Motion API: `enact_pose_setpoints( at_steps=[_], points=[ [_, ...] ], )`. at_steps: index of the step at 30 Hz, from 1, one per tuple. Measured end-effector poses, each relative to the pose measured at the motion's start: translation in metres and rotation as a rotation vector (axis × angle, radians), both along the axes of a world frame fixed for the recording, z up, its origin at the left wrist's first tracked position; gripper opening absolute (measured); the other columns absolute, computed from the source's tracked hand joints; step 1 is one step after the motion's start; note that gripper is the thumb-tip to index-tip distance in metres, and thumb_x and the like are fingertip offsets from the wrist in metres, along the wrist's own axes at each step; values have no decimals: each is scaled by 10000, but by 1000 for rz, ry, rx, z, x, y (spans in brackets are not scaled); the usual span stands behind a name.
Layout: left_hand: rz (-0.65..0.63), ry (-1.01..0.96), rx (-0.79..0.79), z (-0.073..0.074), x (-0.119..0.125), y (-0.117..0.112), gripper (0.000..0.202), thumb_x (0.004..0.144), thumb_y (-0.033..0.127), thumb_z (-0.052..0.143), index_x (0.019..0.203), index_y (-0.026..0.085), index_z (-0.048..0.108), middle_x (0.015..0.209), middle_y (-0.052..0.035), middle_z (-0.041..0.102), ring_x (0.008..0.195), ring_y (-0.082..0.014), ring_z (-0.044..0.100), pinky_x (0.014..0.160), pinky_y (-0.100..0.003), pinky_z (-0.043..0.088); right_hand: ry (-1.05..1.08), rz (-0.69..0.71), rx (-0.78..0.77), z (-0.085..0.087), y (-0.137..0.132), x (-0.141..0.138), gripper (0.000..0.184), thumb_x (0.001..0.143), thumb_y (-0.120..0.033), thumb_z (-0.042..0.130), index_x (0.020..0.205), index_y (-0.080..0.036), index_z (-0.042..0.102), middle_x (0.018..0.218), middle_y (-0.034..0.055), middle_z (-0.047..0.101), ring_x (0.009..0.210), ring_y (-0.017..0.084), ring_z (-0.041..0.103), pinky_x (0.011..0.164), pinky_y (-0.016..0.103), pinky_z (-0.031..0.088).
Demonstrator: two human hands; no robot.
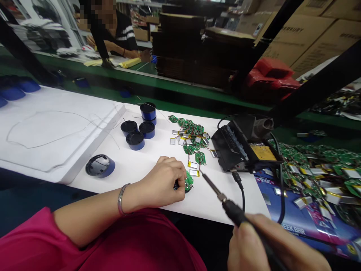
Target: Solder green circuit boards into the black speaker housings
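My left hand (166, 180) is closed near the front of the white work surface, its fingers curled at the edge of a green circuit board (189, 181). A dark part shows between thumb and fingers, mostly hidden. In my right hand (254, 241) is a soldering iron (235, 212), its tip pointing up and left, apart from the board. Just beyond lie two small battery cells, one silver-and-yellow battery (194, 173) nearest the tip, wired to a round green board (200, 158). Behind them is a pile of similar boards (194, 128) with batteries.
A black soldering station (239, 146) with a yellow sponge (262, 152) stands right of the pile. Several blue-and-black round housings (135, 140) sit left, one housing (100, 166) nearer me. More boards (318, 173) lie far right. A white tray (70, 173) holds loose wire. A person sits opposite.
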State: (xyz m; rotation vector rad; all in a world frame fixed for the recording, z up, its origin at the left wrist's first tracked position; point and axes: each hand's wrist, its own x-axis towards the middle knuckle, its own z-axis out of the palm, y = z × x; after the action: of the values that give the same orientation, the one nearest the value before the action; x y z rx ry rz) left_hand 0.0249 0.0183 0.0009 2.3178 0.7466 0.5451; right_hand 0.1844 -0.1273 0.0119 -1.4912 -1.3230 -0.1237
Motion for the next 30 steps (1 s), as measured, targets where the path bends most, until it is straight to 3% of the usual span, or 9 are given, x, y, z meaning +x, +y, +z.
enact_pose_setpoints(
  at_steps=[2, 3, 5, 7, 10, 13, 20, 30],
  points=[
    [0, -2, -7, 0, 0, 0, 104, 660, 72, 621, 612, 164, 631, 861, -7, 694, 858, -175, 621, 875, -370, 369, 141, -199, 81, 2, 26, 0, 82, 880, -218, 642, 893, -159, 698, 728, 43, 688, 676, 171, 689, 648, 302, 560],
    [0, -4, -12, 0, 0, 0, 102, 659, 73, 624, 615, 165, 633, 865, -8, 696, 861, -177, 623, 877, -371, 370, 214, -196, 83, 2, 43, 2, 135, 870, -265, 667, 931, -152, 709, 694, 24, 677, 631, 161, 678, 632, 303, 555],
    [1, -10, -22, 0, 0, 0, 102, 654, 74, 625, 618, 169, 636, 862, -11, 699, 860, -181, 624, 875, -370, 375, 625, -84, 67, 3, 79, 9, 246, 787, -362, 745, 902, -147, 718, 669, 18, 687, 544, 151, 653, 546, 286, 538],
    [2, -18, -26, 0, 1, -1, 105, 652, 74, 622, 615, 172, 632, 855, -12, 702, 853, -180, 623, 868, -364, 380, 957, 59, 41, 4, 115, 13, 347, 625, -351, 821, 871, -134, 711, 667, 27, 700, 548, 150, 662, 542, 265, 550],
    [12, -33, -20, 0, 1, -1, 109, 649, 71, 621, 608, 172, 620, 834, -3, 699, 837, -171, 618, 862, -351, 383, 1082, 118, 23, 3, 158, 9, 340, 555, -322, 793, 810, -130, 677, 607, 15, 680, 509, 130, 638, 508, 245, 558],
    [19, -43, -19, -2, 2, -2, 111, 643, 69, 623, 610, 174, 617, 822, 5, 695, 827, -165, 616, 870, -349, 385, 1173, 124, -12, -4, 185, -2, 321, 550, -319, 793, 755, -121, 642, 605, 22, 680, 491, 117, 630, 493, 229, 565],
    [30, -56, -10, -6, 3, -2, 106, 630, 76, 621, 610, 177, 597, 805, -2, 696, 810, -169, 615, 868, -346, 400, 1308, 112, -56, -23, 202, -20, 391, 544, -365, 836, 747, -130, 599, 572, 9, 668, 479, 110, 627, 490, 211, 575],
    [19, -49, -19, -7, 4, 0, 102, 633, 80, 622, 612, 177, 599, 823, 3, 697, 830, -169, 619, 874, -345, 398, 1356, 89, -58, -30, 205, -18, 425, 568, -394, 863, 761, -133, 589, 562, -7, 664, 486, 105, 638, 513, 203, 585]
  ],
)
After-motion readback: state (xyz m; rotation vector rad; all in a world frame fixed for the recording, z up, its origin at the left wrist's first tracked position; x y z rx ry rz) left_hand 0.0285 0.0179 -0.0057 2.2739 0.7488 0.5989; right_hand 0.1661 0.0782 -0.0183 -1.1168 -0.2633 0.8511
